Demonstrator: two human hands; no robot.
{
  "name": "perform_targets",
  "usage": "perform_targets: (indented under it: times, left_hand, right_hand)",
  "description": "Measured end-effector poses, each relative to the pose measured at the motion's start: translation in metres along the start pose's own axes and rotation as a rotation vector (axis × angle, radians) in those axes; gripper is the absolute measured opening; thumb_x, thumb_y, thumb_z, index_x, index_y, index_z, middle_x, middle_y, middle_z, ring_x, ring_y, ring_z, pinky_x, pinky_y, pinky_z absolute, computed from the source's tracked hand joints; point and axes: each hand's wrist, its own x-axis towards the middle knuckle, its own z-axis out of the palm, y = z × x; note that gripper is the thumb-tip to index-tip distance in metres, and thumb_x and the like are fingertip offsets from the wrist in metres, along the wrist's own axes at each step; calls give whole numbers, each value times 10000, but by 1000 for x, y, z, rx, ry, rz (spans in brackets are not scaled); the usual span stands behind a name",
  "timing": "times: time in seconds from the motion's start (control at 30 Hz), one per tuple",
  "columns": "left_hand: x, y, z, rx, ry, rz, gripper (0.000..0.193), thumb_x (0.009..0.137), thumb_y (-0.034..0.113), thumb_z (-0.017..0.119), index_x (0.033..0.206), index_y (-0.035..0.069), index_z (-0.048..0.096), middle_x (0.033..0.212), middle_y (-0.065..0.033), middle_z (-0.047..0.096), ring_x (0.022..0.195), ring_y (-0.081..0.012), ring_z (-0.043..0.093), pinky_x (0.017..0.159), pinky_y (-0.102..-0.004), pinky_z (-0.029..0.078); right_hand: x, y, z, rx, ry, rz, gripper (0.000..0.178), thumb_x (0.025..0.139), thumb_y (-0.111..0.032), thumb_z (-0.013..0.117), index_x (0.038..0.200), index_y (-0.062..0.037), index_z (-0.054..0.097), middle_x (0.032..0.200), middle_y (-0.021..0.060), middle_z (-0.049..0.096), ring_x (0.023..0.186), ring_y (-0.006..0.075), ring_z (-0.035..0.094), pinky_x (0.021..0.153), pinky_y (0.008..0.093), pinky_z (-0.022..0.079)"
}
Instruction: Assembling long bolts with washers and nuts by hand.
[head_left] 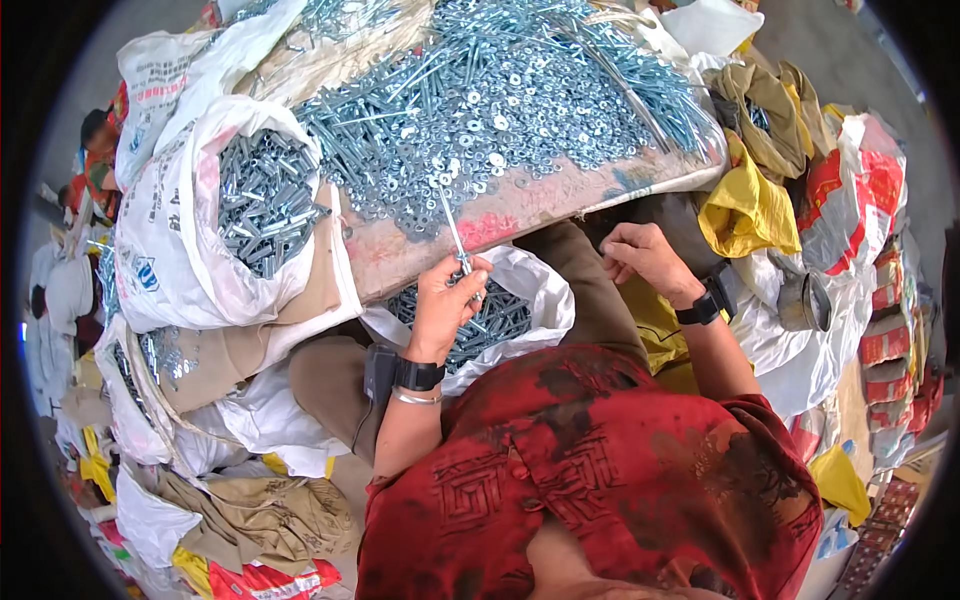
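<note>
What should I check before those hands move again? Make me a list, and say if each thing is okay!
1. Left hand has hold of the long thin metal rod: ok, between thumb and fingers.
2. Rod's far tip clear of the washers: cannot tell from this one view.
3. Right hand has nothing in it: cannot tell, its fingers are curled.
4. White sack between the legs has its mouth open: ok, metal pieces show inside.
5. Tabletop tidy: not ok, loose washers cover much of it.
</note>
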Motion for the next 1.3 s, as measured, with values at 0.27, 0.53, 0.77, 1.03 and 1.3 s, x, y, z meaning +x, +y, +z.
perform_targets:
  times: [0.27,0.53,0.77,1.03,1.3]
  left_hand:
    - [-10,11,-11,63,8,70,155,916,149,691,1031,46,687,704,38,579,561,-15,517,455,-151,343]
    - [-9,0,-9,89,-3,94,132,910,128,694,1009,40,692,752,56,594,590,-11,480,514,-186,412]
    - [-4,-3,-3,128,-29,80,113,905,113,692,997,47,693,776,52,605,597,-7,488,517,-184,420]
    - [-3,-2,-6,101,-8,77,95,917,96,663,993,49,696,737,64,581,585,-12,490,516,-184,413]
    - [-10,1,-6,636,-6,367,187,876,165,665,1005,31,686,749,-91,656,646,-149,596,628,-310,472]
  right_hand:
    - [84,-56,48,-633,369,-623,93,889,-116,622,919,-35,657,824,121,677,706,280,671,640,350,531]
    - [121,-62,55,-871,480,-710,91,879,-162,622,927,-118,686,875,119,634,808,359,647,707,454,513]
    - [134,-58,59,-1144,455,-526,150,866,-185,652,955,-67,622,966,152,632,865,386,649,731,484,515]
    - [138,-72,61,-1187,464,-452,228,880,-205,633,985,-13,571,1002,230,620,840,430,648,715,522,510]
    - [79,-107,90,-137,-113,-421,133,880,13,603,1012,23,595,796,84,658,693,147,671,597,273,558]
